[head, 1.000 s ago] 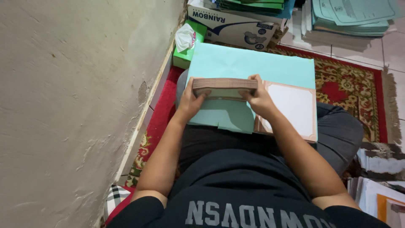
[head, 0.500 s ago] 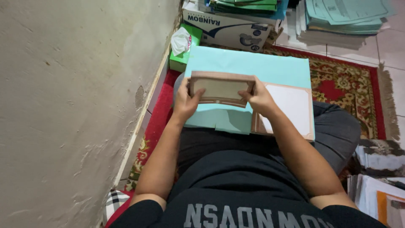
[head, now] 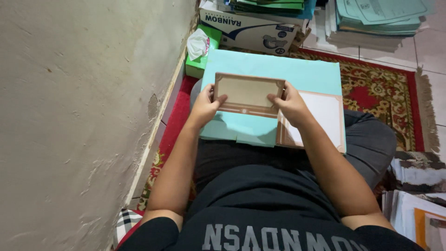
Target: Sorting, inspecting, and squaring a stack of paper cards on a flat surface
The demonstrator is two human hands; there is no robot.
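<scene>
Flat brown rectangular card with pale decorative border (head: pixel 248 94), pinched at its short edges between thumb and fingers of left hand (head: pixel 206 106) and right hand (head: pixel 289 103), held face-up above the turquoise sheet stack (head: pixel 297 74) on the lap, apparently for inspection.

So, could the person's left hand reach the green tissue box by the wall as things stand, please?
Probably yes. The tissue box lies just ahead of the left hand with nothing between them, but that hand, like the right hand, grips the brown card and would have to let go first.
</scene>
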